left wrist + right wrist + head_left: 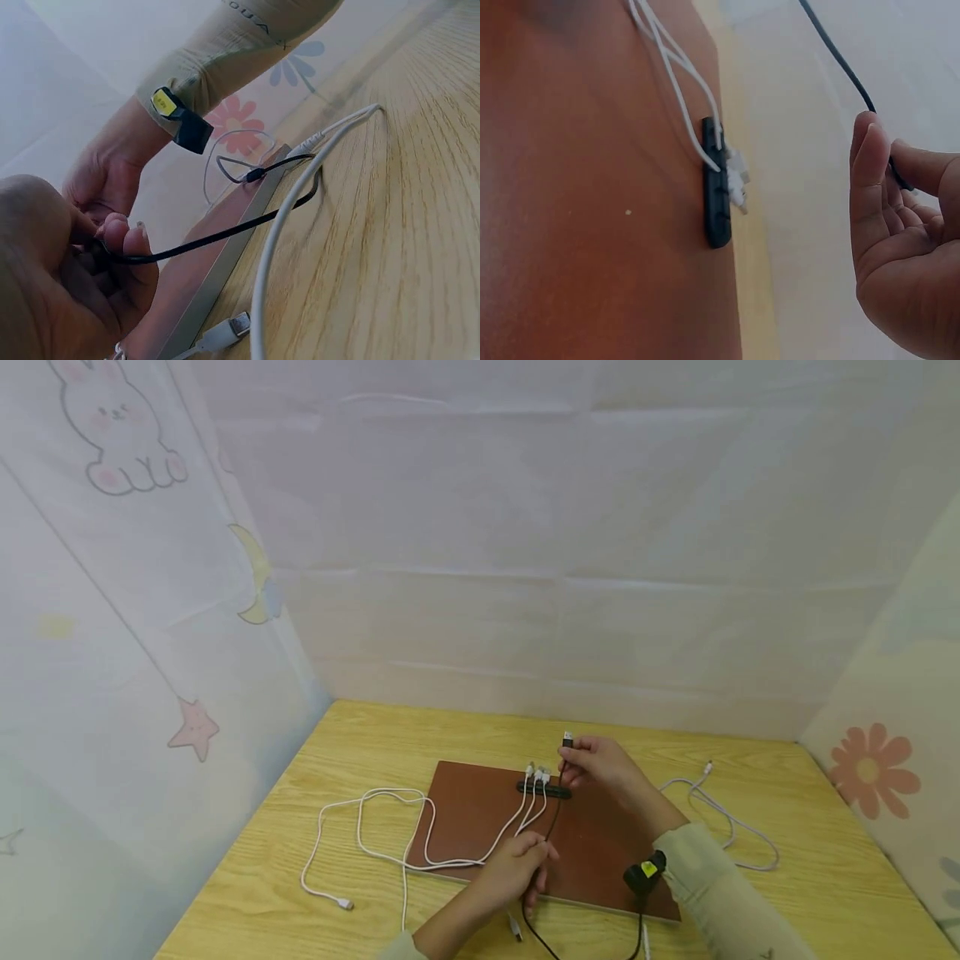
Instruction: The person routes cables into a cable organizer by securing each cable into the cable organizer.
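Observation:
My right hand (602,766) pinches a black USB cable (554,821) just below its plug (567,741), which points up above the far edge of the brown board (600,852). Lower down, the left hand (516,870) grips the same cable between thumb and fingers, as the left wrist view also shows. A black cable holder (717,204) sits by the board's far edge, with several white cables (676,94) in its slots. Their white plugs (737,178) stick out past the holder. In the right wrist view, the right hand is apart from the holder.
Long white cables (390,857) loop over the wooden table (300,827) to the left. Another pale cable (738,821) lies at the right. Near the board's front edge is a white plug (225,330). A printed cloth wall (480,635) stands behind the table.

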The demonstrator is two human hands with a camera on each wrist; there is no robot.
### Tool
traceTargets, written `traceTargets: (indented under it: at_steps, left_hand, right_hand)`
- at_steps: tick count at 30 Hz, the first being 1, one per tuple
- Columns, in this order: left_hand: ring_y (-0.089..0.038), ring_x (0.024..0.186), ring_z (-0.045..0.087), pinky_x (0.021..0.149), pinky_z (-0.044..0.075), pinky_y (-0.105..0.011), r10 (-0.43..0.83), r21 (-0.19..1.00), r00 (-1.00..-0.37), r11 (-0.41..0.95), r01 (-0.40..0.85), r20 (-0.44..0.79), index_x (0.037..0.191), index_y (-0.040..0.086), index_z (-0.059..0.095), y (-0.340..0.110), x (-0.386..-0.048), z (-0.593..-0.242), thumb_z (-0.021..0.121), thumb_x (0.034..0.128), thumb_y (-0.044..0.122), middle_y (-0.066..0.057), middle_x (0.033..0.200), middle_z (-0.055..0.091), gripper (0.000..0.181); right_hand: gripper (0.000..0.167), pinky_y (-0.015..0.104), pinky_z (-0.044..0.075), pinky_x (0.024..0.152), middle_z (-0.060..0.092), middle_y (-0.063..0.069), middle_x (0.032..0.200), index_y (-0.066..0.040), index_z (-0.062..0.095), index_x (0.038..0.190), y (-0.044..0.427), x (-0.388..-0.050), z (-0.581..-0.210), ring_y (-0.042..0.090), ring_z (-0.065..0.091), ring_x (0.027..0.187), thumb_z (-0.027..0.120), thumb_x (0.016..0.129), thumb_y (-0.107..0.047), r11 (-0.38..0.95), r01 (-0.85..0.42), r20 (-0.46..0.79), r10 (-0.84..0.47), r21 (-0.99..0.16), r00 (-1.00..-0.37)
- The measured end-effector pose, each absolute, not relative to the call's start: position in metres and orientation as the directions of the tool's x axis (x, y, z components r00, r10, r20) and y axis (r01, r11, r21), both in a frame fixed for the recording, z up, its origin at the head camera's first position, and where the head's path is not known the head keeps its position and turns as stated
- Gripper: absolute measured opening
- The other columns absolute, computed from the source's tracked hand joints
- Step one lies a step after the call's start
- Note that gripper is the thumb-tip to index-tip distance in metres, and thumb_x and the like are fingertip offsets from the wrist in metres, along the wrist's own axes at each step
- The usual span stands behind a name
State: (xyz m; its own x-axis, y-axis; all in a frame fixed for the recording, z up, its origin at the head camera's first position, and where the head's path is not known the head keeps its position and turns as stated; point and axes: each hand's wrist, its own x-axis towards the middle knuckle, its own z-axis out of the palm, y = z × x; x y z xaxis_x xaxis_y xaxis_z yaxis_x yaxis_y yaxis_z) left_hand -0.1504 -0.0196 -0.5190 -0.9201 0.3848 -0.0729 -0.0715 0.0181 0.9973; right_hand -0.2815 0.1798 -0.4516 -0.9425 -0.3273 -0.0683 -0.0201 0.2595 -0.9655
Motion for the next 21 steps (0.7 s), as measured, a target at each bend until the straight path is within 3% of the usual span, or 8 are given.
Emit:
traceTargets:
  at_steps: [4,13,21]
  left_hand:
    - [-0.009,0.036,0.043,0.036,0.040,-0.026,0.356,0.996,-0.933,0.080,-0.033,-0.060,0.099,-0.001,0.063,-0.019,-0.149,-0.518,0.049,0.1076,0.027,0.000,0.057,0.051,0.032]
    - [-0.009,0.031,0.045,0.033,0.040,-0.027,0.325,0.970,-0.944,0.243,0.024,-0.058,0.088,0.004,0.063,-0.019,-0.150,-0.520,0.048,0.1076,0.023,0.000,0.051,0.050,0.031]
    - [-0.007,0.030,0.045,0.032,0.039,-0.026,0.309,0.920,-0.951,0.382,0.090,-0.035,0.079,0.008,0.063,-0.019,-0.150,-0.522,0.047,0.1073,0.019,0.002,0.049,0.051,0.034]
  right_hand:
    - [0.025,0.050,0.058,0.079,0.071,0.013,0.088,0.007,0.062,0.107,0.181,-0.287,-0.462,0.021,0.071,0.076,0.060,0.103,-0.017,0.289,-0.029,-0.075,-0.341,-0.957,-0.937]
    - [0.021,0.033,0.059,0.068,0.073,0.008,0.082,0.008,0.061,0.107,0.182,-0.298,-0.477,0.014,0.070,0.070,0.063,0.101,-0.012,0.300,0.002,-0.112,-0.352,-0.954,-0.929]
    - [0.016,0.031,0.060,0.068,0.074,0.010,0.085,0.007,0.059,0.106,0.184,-0.303,-0.485,0.016,0.072,0.072,0.061,0.101,-0.008,0.321,0.029,-0.154,-0.371,-0.947,-0.916]
